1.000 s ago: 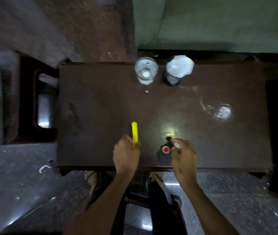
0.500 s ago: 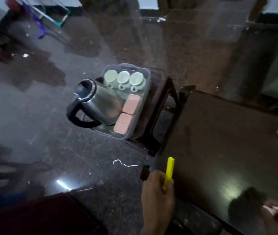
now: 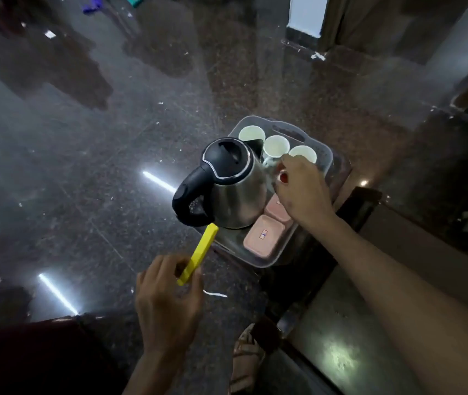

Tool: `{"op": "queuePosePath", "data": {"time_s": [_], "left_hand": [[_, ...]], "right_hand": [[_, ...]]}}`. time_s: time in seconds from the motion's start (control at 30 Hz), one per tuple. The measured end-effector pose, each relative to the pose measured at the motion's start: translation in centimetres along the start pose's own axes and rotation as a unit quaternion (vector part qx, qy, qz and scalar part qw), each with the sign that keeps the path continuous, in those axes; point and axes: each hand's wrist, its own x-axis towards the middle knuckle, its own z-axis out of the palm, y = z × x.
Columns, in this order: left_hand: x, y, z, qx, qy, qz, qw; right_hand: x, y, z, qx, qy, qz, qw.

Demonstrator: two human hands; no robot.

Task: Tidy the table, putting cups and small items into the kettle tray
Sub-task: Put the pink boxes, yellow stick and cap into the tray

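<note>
A clear plastic tray [image 3: 325,151] sits on a low dark stool left of the table. It holds a steel kettle [image 3: 234,186] with a black lid and handle, three white cups [image 3: 277,145] in a row and two pink boxes [image 3: 261,238]. My right hand [image 3: 301,186] reaches over the tray beside the cups, fingers closed on a small red-capped item [image 3: 283,175]. My left hand [image 3: 170,297] hovers in front of the tray, gripping a yellow stick [image 3: 198,253] that points at the kettle's base.
The dark table's corner [image 3: 341,352] lies at the lower right, under my right forearm. Polished dark stone floor [image 3: 98,166] surrounds the stool. A sandalled foot [image 3: 245,357] shows below. A white scrap [image 3: 215,294] lies on the floor.
The view swung left from the table to the tray. My right hand carried the red-capped item from the table over the tray. My left hand brought the yellow stick toward the kettle.
</note>
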Motion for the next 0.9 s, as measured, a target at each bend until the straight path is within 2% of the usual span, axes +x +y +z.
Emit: {"op": "queuePosePath", "data": {"time_s": [0.1,0.2,0.37,0.5,0.6,0.73,0.8,0.9], "left_hand": [[-0.3,-3.2,-1.4,-0.016,0.013,-0.009,1.0],[-0.4,-6.2,-2.8,-0.003,0.026,-0.068,0.997],[3.2,-9.2,-3.0,-0.001,0.033,-0.107,0.994],[8.8,-9.5,-0.9,-0.025,-0.004,-0.099,0.995],[13.3,-8.5,1.8,-0.04,-0.044,-0.086,0.994],[18.6,-6.9,5.3,-0.052,-0.108,-0.083,0.989],[20.0,-6.4,6.6,-0.041,-0.139,-0.096,0.985],[20.5,-6.2,7.9,-0.022,-0.176,-0.121,0.977]], "right_hand": [[3.4,-0.4,2.4,-0.047,-0.022,-0.005,0.999],[5.0,0.6,3.8,-0.033,-0.042,0.012,0.998],[5.9,2.2,5.4,-0.072,-0.08,-0.031,0.994],[5.7,2.6,5.3,-0.058,-0.096,-0.099,0.989],[5.4,2.8,5.1,-0.04,-0.073,-0.127,0.988],[6.4,4.0,4.5,-0.066,-0.049,-0.084,0.993],[7.1,4.3,3.8,-0.071,-0.009,-0.087,0.994],[8.9,3.3,2.7,-0.034,0.014,-0.081,0.996]]}}
